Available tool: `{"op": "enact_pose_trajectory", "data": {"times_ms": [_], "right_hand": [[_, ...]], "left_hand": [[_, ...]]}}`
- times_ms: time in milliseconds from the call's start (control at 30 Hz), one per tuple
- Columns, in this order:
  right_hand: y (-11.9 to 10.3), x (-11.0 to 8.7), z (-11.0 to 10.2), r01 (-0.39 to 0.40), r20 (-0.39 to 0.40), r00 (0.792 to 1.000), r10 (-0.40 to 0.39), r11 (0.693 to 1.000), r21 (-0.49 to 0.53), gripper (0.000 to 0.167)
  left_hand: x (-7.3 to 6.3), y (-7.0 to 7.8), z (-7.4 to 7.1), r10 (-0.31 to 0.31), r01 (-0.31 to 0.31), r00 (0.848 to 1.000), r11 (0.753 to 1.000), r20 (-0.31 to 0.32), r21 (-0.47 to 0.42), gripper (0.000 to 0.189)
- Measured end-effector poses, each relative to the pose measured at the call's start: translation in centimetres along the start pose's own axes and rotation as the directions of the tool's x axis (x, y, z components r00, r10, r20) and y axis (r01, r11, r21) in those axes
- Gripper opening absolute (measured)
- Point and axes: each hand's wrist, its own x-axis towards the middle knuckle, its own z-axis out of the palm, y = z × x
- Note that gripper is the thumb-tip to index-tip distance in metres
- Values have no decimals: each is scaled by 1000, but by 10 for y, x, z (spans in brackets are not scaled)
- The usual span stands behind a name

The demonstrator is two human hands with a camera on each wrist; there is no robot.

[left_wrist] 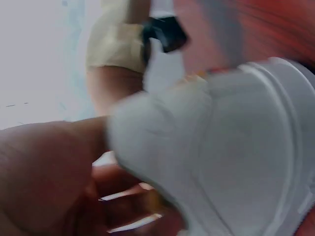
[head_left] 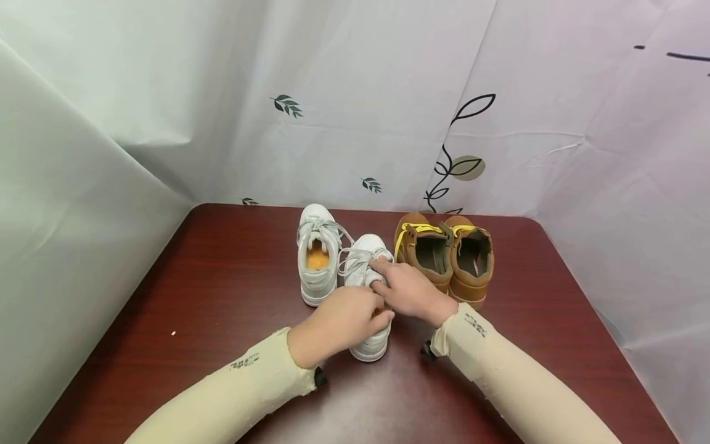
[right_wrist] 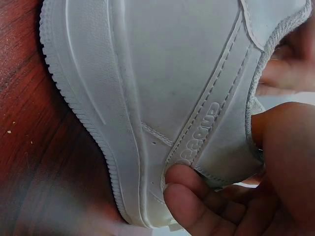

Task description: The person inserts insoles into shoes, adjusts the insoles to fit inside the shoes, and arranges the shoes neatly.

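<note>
Both hands are at the nearer white sneaker (head_left: 370,349), which stands upright with its toe away from me. My left hand (head_left: 339,313) curls over the rear of its opening, where a bit of orange lining shows. The sneaker's heel (left_wrist: 246,152) fills much of the blurred left wrist view, with fingers reaching into the opening. My right hand (head_left: 413,293) grips the right side near the laces. In the right wrist view, its fingertips (right_wrist: 184,196) press the outer side wall (right_wrist: 162,73) beside raised lettering, and part of the hand reaches inside the collar.
The other white sneaker (head_left: 316,283), with an orange insole, stands just left and farther back. A pair of brown shoes (head_left: 471,290) with yellow laces stands at the right. All are on a dark red wooden table (head_left: 233,277), with pale printed curtains (head_left: 344,142) around it.
</note>
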Motion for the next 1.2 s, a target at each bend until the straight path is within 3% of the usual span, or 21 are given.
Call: {"op": "enact_pose_trajectory", "data": {"times_ms": [133,267,467,700,833,933,1200], "right_hand": [[0,0,0,-4,-2,1000,4,1000,-2,46],[-1,0,1,-7,3,1000,7,1000,-15,45],[-1,-1,2,-10,9,1000,10,999,-38,46],[-1,-2,2,-2,9,1000,2,999,-37,47],[-1,-2,2,-3,7,1000,3,999,-38,47],[0,-2,2,-1,7,1000,2,999,-40,47],[-1,-2,2,-1,14,1000,1,999,-40,48]], "left_hand": [[-12,5,-2,59,-56,997,996,-45,75,31],[-23,5,2,78,-65,994,988,-82,142,33],[-29,-1,9,86,-80,993,994,-82,68,33],[-31,-6,16,66,-66,997,998,31,-3,31],[-30,-8,16,49,-49,994,999,98,1,30],[-28,-9,16,41,-44,992,999,117,22,32],[-23,-15,20,30,-24,985,999,173,-36,39]]}}
